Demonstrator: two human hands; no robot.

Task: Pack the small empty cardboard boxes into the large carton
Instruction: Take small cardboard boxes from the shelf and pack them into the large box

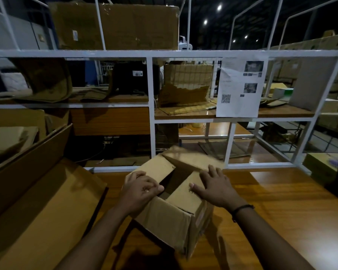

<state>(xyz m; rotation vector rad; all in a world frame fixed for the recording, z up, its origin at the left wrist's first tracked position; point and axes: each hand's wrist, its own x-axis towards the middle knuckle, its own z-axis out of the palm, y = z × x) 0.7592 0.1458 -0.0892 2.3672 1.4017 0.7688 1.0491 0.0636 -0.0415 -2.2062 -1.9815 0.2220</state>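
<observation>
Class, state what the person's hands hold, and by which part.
Both hands press the small cardboard box's top flaps: left hand on the left flap, right hand on the right.

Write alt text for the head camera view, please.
Two bare hands, the left hand and the right hand, press down the top flaps of a small cardboard box on a wooden table; a large carton lies open at left.

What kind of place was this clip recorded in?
Most likely a warehouse packing station. A white metal shelf frame holds cardboard sheets and a big brown carton, high ceiling lights recede overhead, and both hands rest on a small cardboard box on a wooden worktable.
</observation>
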